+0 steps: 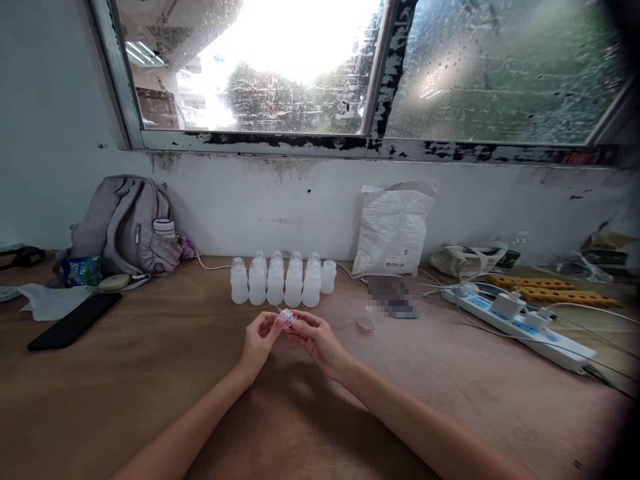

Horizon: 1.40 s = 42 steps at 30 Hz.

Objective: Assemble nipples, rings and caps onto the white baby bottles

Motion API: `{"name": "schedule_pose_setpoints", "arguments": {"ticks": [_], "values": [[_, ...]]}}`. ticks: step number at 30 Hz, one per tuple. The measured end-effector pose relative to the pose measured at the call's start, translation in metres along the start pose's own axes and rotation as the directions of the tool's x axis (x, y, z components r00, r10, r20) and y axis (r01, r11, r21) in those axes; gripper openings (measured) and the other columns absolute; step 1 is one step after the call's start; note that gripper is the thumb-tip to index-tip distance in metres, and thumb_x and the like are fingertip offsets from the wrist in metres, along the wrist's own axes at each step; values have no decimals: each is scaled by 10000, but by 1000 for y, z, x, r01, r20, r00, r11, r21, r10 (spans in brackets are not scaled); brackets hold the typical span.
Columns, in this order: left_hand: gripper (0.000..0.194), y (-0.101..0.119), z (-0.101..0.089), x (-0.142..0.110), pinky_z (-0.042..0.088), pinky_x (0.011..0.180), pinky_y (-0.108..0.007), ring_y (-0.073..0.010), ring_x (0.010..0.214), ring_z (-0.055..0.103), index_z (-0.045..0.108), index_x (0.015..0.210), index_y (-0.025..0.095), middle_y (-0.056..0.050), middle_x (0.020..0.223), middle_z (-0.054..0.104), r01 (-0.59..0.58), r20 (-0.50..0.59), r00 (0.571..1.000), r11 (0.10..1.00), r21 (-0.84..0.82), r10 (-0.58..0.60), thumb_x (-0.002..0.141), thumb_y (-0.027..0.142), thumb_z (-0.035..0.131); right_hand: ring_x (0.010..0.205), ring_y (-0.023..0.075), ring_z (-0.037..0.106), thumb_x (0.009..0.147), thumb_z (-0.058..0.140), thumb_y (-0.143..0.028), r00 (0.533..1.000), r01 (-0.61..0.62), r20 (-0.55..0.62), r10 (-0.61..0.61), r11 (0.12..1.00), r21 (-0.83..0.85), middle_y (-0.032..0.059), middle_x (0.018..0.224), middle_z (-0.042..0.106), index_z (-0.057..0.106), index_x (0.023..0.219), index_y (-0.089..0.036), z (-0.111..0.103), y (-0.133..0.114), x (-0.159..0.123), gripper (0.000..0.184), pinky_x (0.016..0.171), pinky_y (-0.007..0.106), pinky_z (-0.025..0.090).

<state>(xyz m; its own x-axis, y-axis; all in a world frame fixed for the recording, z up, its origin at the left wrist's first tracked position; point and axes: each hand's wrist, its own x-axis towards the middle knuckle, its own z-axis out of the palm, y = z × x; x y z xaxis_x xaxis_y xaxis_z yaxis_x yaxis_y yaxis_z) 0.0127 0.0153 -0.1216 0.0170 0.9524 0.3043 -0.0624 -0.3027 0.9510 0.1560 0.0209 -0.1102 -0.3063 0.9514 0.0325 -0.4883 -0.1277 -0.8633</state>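
A small clear round bottle cap [287, 318] is held up in front of the bottles, between the fingertips of both hands. My left hand [261, 339] pinches it from the left. From the other side, the fingers of my right hand [317, 339] close on it. Just beyond my hands, several frosted white baby bottles [275, 283] stand upright in two close rows with clear domed tops. At the right end of the back row, one bottle [328, 277] has no top on it. Another clear part with a round base [366, 322] rests on the table to the right.
A grey backpack [125, 227] leans on the wall at left, with a black phone [75, 321] before it. A white padded bag [393, 230] stands behind a blurred dark item [395, 297]. On the right lie a white power strip [520, 327], cables and yellow strips [555, 291].
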Motion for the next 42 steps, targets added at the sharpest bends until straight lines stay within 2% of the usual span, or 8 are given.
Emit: {"name": "schedule_pose_setpoints", "arguments": {"ticks": [8, 18, 21, 24, 27, 32, 37, 42], "values": [[278, -2, 3, -7, 512, 747, -293, -169, 784, 635, 492, 866, 174, -39, 816, 644, -78, -30, 996, 993, 92, 81, 689, 327, 641, 756, 156, 619, 596, 722, -179, 994, 4, -111, 1, 999, 46, 53, 840, 669, 631, 877, -140, 2, 5, -1, 297, 784, 308, 462], [202, -2, -2, -3, 527, 705, -296, -186, 773, 648, 520, 884, 167, -56, 823, 664, -25, -95, 994, 973, 230, 48, 730, 286, 573, 894, 186, 608, 616, 667, -127, 993, -104, 45, 105, 995, -7, 78, 931, 662, 589, 1020, -149, 8, -7, -6, 412, 852, 343, 429], [221, -6, -3, 1, 537, 664, -309, -202, 761, 650, 533, 875, 161, -70, 835, 665, 66, -125, 991, 984, 165, -46, 713, 301, 586, 797, 180, 627, 638, 650, -152, 997, -82, -5, 82, 991, -102, 80, 873, 667, 595, 991, -139, 8, -11, -5, 357, 763, 336, 474], [238, -8, -4, 3, 547, 615, -322, -202, 690, 656, 522, 866, 151, -77, 793, 670, 146, -117, 984, 986, 82, -136, 705, 312, 592, 599, 138, 589, 654, 631, -185, 994, 8, -101, -42, 948, -317, 46, 726, 644, 615, 887, -134, 5, -11, -2, 239, 535, 269, 491], [249, -7, -2, 1, 551, 621, -332, -201, 670, 660, 513, 868, 148, -75, 766, 675, 169, -54, 985, 985, 40, -166, 706, 321, 589, 585, 133, 556, 635, 656, -251, 992, 65, -62, -110, 869, -490, 27, 731, 609, 613, 906, -149, 1, -6, 2, 293, 411, 223, 452], [236, -2, 2, -7, 542, 607, -292, -192, 692, 659, 510, 880, 169, -52, 793, 674, 90, 66, 993, 990, 110, -98, 733, 346, 559, 586, 135, 549, 687, 612, -345, 988, 150, 57, -145, 792, -592, 22, 679, 608, 637, 831, -146, -4, 6, 3, 247, 446, 229, 464], [170, 1, -1, -10, 498, 560, -249, -177, 639, 647, 527, 832, 196, -17, 704, 667, -32, 34, 999, 933, 358, 21, 771, 354, 513, 571, 120, 515, 712, 598, -346, 971, 231, 89, -223, 764, -602, 8, 669, 588, 613, 827, -164, -4, 10, -1, 216, 461, 224, 455], [120, 2, -4, -8, 443, 537, -224, -161, 581, 624, 537, 800, 214, 9, 633, 648, -104, 29, 994, 869, 484, 103, 776, 325, 499, 533, 113, 491, 730, 573, -377, 960, 258, 77, -268, 750, -609, -1, 635, 568, 609, 806, -175, -3, 14, -2, 218, 460, 230, 434]]}}
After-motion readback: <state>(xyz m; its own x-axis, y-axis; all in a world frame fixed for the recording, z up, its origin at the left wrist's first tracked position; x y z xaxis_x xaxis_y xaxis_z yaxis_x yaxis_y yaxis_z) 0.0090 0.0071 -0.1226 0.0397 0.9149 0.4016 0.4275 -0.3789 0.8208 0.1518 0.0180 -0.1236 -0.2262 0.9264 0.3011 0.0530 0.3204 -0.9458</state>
